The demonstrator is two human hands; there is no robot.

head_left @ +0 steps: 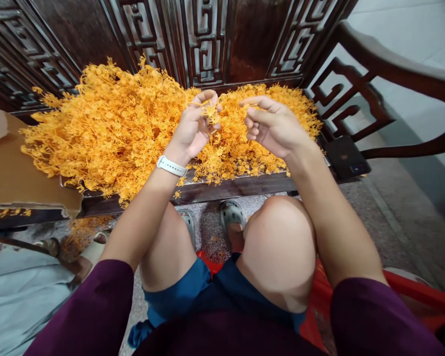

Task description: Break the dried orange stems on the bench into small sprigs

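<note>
My left hand (195, 123), with a pale watch band (171, 166) on its wrist, is closed on an orange plastic flower piece (211, 114) with thin stems. My right hand (274, 123) is a short way to the right, with thumb and forefinger pinched on a small orange bit (247, 106), too small to make out exactly. Both hands are above the front of a large heap of orange plastic flower pieces (111, 123). A lower, flatter pile of the same pieces (282, 96) spreads behind my hands and to the right.
The heap lies on a dark wooden bench (241, 187) with a carved back (205, 44) and a curved armrest (404, 79). A black phone (346, 157) rests at the seat's right end. Cardboard (25, 168) stands at left, near another person's leg clothing (25, 291). A red stool (315, 321) is beneath me.
</note>
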